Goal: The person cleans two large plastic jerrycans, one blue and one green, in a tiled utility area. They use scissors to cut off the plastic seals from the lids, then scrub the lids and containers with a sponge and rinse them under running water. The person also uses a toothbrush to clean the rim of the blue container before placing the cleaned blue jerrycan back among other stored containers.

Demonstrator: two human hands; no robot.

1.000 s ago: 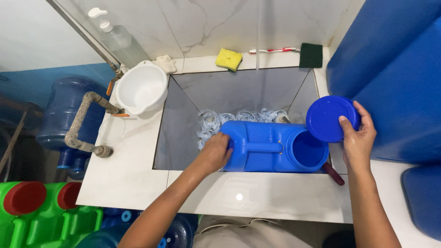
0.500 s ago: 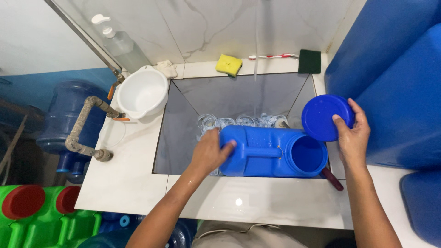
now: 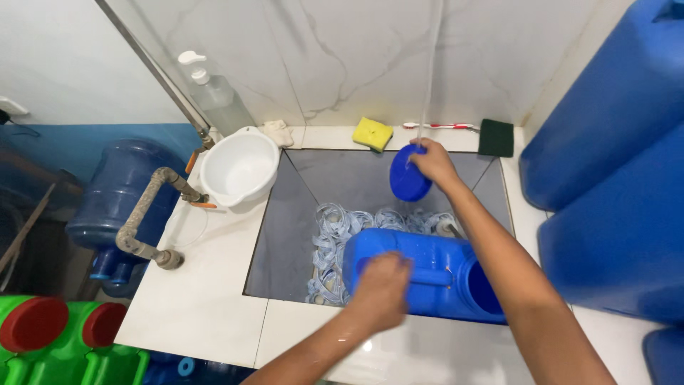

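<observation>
- Two hands are at work over the sunken grey sink (image 3: 299, 235) set into the white tiled desk (image 3: 206, 299): the left hand (image 3: 381, 289) presses down on the blue jerrycan (image 3: 420, 274), its grip closed over the moulded handle on top, though the fingers blur too much to tell how tightly.
- The jerrycan lies on its side at the sink's front edge, its wide mouth open toward the right.
- The right hand (image 3: 431, 162) holds the round blue lid (image 3: 408, 175) pinched at its rim, under the thin stream of water (image 3: 429, 85) falling near the sink's back edge.
- By the look of it, the lid is off and being rinsed; the can is not yet capped or stood upright.
- A heap of clear plastic seal rings (image 3: 342, 228) crowds the sink floor behind and left of the jerrycan.
- Along the back edge lie a yellow sponge (image 3: 372, 133), a toothbrush (image 3: 438, 126) and a dark scouring pad (image 3: 496, 137).
- At the back left corner sit a white basin (image 3: 239, 167) and a pump bottle (image 3: 214, 96).
- Large blue drums (image 3: 613, 164) stand tight against the desk's right edge.
</observation>
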